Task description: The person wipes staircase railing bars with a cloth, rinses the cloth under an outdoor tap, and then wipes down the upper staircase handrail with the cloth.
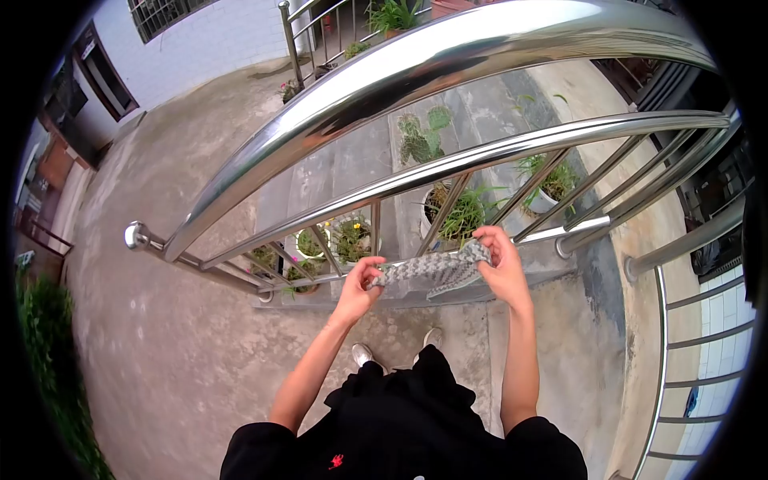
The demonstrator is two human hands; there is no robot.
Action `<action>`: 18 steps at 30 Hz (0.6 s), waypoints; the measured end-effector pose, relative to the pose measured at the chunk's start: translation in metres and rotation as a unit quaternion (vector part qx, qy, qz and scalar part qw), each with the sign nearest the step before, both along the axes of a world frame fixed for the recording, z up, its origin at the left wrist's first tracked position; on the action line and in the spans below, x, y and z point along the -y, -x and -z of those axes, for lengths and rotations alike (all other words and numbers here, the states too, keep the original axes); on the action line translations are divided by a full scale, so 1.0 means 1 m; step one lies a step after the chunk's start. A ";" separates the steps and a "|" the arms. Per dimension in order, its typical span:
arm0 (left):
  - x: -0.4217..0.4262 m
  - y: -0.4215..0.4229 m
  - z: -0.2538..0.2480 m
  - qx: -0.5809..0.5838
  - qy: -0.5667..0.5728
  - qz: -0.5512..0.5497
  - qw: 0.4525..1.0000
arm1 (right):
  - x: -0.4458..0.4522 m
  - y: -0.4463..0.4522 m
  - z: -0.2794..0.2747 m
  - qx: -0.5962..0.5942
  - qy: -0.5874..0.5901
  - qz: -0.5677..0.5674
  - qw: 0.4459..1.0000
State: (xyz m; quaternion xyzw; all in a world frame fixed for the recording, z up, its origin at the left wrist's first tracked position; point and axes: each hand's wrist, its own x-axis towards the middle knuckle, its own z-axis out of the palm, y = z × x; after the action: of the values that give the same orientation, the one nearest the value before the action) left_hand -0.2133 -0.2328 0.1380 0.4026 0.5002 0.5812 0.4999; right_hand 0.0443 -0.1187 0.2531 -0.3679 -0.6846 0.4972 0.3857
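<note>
- I have the left hand [358, 290] out in front of the body, the wrist lower in view than the fingers, which point up and inward.
- Its thumb and index finger pinch the left end of the grey knitted piece [424, 267]; the other fingers are curled, and I can't make out each one.
- My right hand [501, 268] is slightly higher in view, fingers bent over toward the left, forearm rising almost straight from the black sleeve.
- There the thumb and fingers grip the bunched right end; which fingertips press on it I cannot tell.
- Both arms reach forward from the black top [400, 432], the left forearm slanting inward, the hands apart with the knitted piece spanning between them.
- I see the piece held in the air above the shoes [362, 354], a looser fold hanging below its right part.
- Beyond it I get the metal railing [448, 166], with potted plants [462, 216] showing through the bars and a cactus [420, 138] further back.
</note>
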 end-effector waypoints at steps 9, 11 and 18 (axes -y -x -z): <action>-0.059 0.010 -0.068 -0.178 -0.190 -0.066 0.963 | -0.031 0.035 -0.031 0.230 -0.369 0.279 0.856; -0.057 -0.001 -0.081 -0.252 -0.211 -0.119 0.937 | -0.046 0.038 -0.025 0.260 -0.345 0.279 0.857; -0.069 -0.045 -0.101 -0.307 -0.245 -0.294 0.871 | -0.076 0.067 -0.008 -0.179 -0.012 0.206 0.962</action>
State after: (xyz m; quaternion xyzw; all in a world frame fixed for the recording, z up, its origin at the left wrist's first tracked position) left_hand -0.1683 -0.1637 0.2387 0.5048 0.5657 0.6519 0.0128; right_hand -0.0224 -0.0423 0.2615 -0.4012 -0.5196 0.4564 0.6006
